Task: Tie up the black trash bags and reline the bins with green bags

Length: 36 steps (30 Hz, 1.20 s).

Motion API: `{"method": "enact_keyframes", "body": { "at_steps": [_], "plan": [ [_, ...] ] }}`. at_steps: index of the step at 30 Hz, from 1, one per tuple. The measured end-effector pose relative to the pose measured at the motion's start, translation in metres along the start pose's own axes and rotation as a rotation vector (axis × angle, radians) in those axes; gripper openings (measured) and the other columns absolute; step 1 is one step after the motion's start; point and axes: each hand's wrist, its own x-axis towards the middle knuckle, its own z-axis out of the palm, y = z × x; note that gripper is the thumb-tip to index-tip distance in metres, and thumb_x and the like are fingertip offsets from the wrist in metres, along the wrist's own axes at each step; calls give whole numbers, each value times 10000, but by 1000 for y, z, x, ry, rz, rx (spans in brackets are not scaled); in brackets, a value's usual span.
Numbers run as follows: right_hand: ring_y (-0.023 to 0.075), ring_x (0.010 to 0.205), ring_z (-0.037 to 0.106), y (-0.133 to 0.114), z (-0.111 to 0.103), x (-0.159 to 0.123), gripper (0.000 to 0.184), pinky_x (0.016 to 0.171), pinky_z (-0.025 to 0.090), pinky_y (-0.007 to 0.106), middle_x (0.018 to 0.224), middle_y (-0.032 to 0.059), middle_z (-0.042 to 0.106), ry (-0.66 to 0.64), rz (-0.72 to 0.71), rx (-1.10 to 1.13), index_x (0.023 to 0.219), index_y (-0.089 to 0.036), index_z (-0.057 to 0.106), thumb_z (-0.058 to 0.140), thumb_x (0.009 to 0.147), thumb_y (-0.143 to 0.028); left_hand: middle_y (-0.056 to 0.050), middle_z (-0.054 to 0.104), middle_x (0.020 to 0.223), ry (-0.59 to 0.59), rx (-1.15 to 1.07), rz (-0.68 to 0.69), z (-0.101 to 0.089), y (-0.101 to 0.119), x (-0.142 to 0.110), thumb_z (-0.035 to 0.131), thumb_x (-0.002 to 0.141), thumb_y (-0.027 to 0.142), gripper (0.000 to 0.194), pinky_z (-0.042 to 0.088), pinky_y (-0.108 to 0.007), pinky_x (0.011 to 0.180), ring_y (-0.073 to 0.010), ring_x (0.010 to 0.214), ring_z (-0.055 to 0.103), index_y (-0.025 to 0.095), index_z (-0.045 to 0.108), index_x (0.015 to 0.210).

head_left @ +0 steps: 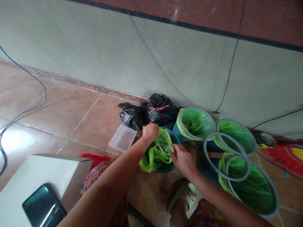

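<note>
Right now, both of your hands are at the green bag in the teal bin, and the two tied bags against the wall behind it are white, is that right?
Not quite: in the head view the tied bags against the wall are black, not white. Both the left hand and the right hand are indeed at the green bag in the teal bin.

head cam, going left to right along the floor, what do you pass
phone → clear plastic lid → left hand → green bag in a teal bin → right hand → grey ring → red mat
</note>
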Motion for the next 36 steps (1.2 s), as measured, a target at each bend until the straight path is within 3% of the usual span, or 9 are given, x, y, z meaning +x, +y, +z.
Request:
{"method": "enact_keyframes", "body": {
  "at_steps": [3,5,8,11,15,20,24,28,36],
  "plan": [
    [297,1075,614,0,9,49,409,923,461,396,1147,184,661,110,165,180,1184,-100,602,595,841,-322,-85,748,1068,-32,-49,22,-4,3,0,484,871,238,323,490,-344,917,-245,1054,671,246,758,1043],
    [258,873,656,6,17,71,282,804,495,370,918,104,709,-12,269,474,1006,-143,668,608,813,-341,-68,748,1078,-46,-73,48,-5,2,2,497,858,213,338,489,-309,900,-227,1050,669,255,756,1070],
    [183,626,611,22,25,80,287,621,476,306,699,20,669,-130,327,945,835,-165,672,664,742,-437,-59,755,1041,-57,-84,84,-5,-6,7,519,829,169,342,480,-262,883,-204,1015,669,233,768,1055],
    [158,581,597,42,20,71,386,588,462,287,706,23,685,-135,355,1096,829,-154,684,724,670,-503,-48,756,948,-61,-113,110,0,-17,11,550,807,171,301,479,-236,837,-187,934,665,208,785,992],
    [183,656,634,67,10,65,429,629,470,292,786,51,731,-138,375,1047,846,-155,719,698,686,-554,-8,678,671,-159,-300,114,11,-36,17,642,744,232,181,480,-227,695,-155,712,609,157,787,823],
    [185,648,598,82,13,83,401,606,401,287,682,37,696,40,271,541,729,-178,713,517,830,-513,-5,610,604,-179,-554,3,18,-50,33,593,797,253,245,431,-216,554,-114,567,532,77,751,864],
    [213,747,632,77,26,104,371,660,407,302,811,85,737,141,297,264,827,-176,748,476,883,-422,11,549,552,-76,-473,-72,22,-53,49,572,824,249,227,356,-213,512,-97,519,477,101,722,740],
    [229,831,652,73,37,119,385,726,437,311,910,109,752,144,393,164,923,-178,767,460,911,-410,-7,563,566,-19,-301,-90,27,-53,60,583,842,314,282,371,-227,565,-125,590,527,123,715,683],
    [264,731,669,95,56,130,362,651,468,345,782,112,739,73,493,258,789,-185,777,538,852,-449,-105,714,852,-123,-175,-297,37,-52,77,641,796,422,299,449,-246,679,-213,849,665,142,739,828]
  ]
}}
